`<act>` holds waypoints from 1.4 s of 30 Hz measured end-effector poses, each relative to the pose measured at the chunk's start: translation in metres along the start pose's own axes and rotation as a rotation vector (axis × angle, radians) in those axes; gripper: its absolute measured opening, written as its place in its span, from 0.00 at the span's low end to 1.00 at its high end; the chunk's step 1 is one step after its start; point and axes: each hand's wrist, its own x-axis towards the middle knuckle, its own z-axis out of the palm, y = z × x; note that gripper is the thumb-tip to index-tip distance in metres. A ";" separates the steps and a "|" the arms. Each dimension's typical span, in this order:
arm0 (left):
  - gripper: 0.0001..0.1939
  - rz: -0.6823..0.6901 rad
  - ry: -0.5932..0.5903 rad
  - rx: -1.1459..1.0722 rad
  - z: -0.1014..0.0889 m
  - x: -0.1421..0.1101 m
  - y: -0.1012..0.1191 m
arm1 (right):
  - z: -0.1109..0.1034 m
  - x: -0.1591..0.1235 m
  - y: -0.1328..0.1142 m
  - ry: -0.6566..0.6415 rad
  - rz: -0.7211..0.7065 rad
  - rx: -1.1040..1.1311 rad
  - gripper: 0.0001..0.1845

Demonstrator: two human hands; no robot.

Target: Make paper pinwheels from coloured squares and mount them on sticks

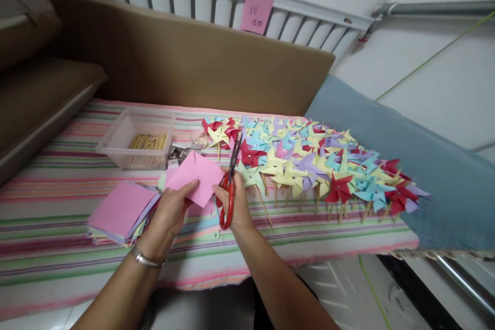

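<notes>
A square of pink paper (198, 172) with a slit at its top corner and a dark dot near the middle is pinched in my left hand (172, 211). My right hand (236, 205) grips red-handled scissors (228, 191), their dark blades pointing up and away from me. The fingers of that hand also come close to the paper's right corner; whether they touch it I cannot tell. More pink paper (203, 210) lies on the cloth beneath. Left of my left hand is a stack of coloured paper squares (121, 211), pink on top.
Many finished paper pinwheels (294, 165) on sticks crowd the right side of the striped cloth (58, 216). A clear plastic box (135, 136) of wooden sticks stands behind the stack. Cardboard (201, 69) walls the back, with a pink note (257, 10) above it.
</notes>
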 end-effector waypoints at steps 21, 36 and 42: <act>0.05 0.104 0.234 -0.256 -0.025 0.019 0.040 | -0.001 -0.044 -0.016 -0.563 0.446 -0.311 0.24; 0.05 0.110 0.199 -0.353 -0.013 0.015 0.032 | 0.008 -0.042 -0.019 -0.476 0.416 -0.390 0.19; 0.04 0.100 0.205 -0.354 -0.012 0.013 0.033 | 0.006 -0.037 -0.011 -0.485 0.320 -0.406 0.20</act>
